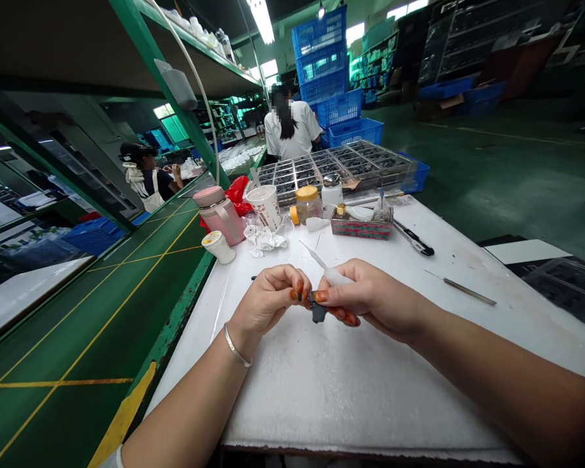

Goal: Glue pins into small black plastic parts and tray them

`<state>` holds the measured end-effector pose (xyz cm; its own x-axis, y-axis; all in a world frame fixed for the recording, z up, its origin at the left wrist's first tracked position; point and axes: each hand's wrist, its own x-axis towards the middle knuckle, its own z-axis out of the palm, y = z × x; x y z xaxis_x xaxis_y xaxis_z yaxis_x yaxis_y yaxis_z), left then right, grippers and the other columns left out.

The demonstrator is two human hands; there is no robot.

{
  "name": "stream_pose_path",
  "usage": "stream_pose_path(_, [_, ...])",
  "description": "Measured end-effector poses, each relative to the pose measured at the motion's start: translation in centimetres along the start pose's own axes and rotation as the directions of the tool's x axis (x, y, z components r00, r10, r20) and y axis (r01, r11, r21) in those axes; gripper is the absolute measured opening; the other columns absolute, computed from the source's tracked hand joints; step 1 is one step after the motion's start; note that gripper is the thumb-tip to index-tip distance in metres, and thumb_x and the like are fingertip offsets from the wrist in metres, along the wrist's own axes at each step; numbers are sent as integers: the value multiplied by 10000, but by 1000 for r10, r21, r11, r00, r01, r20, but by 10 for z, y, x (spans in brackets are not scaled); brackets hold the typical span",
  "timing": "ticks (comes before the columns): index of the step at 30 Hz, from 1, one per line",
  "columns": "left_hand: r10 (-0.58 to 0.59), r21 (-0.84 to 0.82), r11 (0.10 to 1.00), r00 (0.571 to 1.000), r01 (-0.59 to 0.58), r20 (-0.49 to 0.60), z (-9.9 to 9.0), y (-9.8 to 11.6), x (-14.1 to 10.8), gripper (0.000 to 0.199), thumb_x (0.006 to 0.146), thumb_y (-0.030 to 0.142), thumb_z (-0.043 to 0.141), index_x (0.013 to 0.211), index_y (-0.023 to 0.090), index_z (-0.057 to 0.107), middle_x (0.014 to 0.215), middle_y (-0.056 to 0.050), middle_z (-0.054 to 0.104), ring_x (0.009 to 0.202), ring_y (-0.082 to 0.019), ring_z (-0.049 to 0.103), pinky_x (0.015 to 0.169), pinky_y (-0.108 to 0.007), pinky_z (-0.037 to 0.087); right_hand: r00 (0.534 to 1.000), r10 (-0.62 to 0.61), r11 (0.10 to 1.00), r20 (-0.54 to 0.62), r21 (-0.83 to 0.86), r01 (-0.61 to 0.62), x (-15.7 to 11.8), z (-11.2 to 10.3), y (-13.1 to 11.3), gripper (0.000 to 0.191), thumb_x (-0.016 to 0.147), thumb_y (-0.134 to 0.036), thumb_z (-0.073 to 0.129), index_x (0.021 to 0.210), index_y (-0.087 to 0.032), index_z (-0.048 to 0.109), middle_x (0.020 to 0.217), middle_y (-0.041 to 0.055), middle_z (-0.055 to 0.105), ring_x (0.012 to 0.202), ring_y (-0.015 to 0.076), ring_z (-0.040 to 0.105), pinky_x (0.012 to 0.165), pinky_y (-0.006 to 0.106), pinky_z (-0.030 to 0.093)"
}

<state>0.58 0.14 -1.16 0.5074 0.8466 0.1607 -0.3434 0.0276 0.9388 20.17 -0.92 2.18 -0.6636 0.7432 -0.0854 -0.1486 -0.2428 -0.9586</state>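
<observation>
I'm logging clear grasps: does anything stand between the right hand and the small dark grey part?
Nothing visible does: the right hand holds the small dark grey part directly. The white nozzle bottle in that hand sits above the part, not between. The left hand is beside it; whether it touches is unclear.

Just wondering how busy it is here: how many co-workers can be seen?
2: a person in a white top, ahead by the stacked blue crates; a person in a dark top, at the left beyond the green surface. Others may be hidden.
</observation>
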Motion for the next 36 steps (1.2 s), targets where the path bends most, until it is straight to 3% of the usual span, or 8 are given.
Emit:
stream_pose_path(16, [37,-27,999,997,-35,65,1,-2,2,189,776,211,734,687,125,591,717,-16,505,651,-113,531,605,-220,441,1000,-6,1000,9,-29,6,1,0,2,292,725,-321,704,590,-133,525,506,-29,485,445,56,402,445,204,277])
stream_pose_path(36, [52,16,998,998,-53,37,0,-2,2,161,777,221,736,699,147,616,744,-19,527,668,-124,545,608,-235,443,999,-39,993,-26,-115,35,1,1,1,266,717,-291,707,595,-133,532,505,-35,479,469,67,412,458,217,292])
